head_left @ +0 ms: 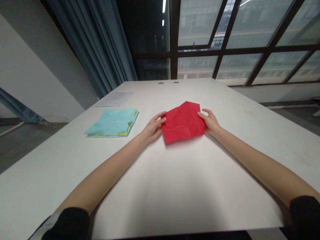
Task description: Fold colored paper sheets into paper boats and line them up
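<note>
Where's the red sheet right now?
In the head view, the red sheet is near the middle, held between the left hand and right hand over the white table, right of the light-blue stack.

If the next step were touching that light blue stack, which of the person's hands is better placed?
Probably the left hand: it holds the side of the red sheet nearer the light blue stack, while the right hand holds the opposite side, farther away.

Head view, forward and down
</note>
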Demonstrator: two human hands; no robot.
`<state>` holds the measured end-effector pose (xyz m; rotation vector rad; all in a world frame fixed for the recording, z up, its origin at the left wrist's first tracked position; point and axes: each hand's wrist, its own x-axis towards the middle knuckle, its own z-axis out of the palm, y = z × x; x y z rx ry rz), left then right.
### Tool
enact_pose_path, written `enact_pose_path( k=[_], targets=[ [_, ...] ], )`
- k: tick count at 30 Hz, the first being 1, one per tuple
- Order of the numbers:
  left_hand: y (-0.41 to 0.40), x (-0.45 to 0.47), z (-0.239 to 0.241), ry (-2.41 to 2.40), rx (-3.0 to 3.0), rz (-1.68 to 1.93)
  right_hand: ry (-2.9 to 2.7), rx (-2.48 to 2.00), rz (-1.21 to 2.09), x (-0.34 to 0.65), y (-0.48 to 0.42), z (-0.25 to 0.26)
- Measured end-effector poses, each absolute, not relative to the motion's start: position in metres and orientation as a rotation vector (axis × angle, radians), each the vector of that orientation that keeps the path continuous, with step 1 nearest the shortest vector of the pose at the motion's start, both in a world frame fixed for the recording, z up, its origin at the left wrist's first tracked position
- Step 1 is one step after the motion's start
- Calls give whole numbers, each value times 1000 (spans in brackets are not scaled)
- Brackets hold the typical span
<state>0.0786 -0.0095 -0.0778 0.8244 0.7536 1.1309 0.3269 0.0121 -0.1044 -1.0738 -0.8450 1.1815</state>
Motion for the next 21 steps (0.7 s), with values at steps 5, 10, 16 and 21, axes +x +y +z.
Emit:
enact_pose_path(
  k=[5, 10, 16, 21],
  targets=[
    [-6, 83, -81, 858, 887, 1064, -1013, -1059, 1105, 328, 12, -106],
    [-2, 77, -76, 938, 893, 1139, -1088, -1011, 1143, 324, 11, -101],
    [0, 75, -73, 880, 852, 1237, -1081, -899, 1292, 318, 4, -95],
    [0, 78, -73, 819, 769, 1251, -1049, -891, 1352, 311, 0, -95]
  ],
)
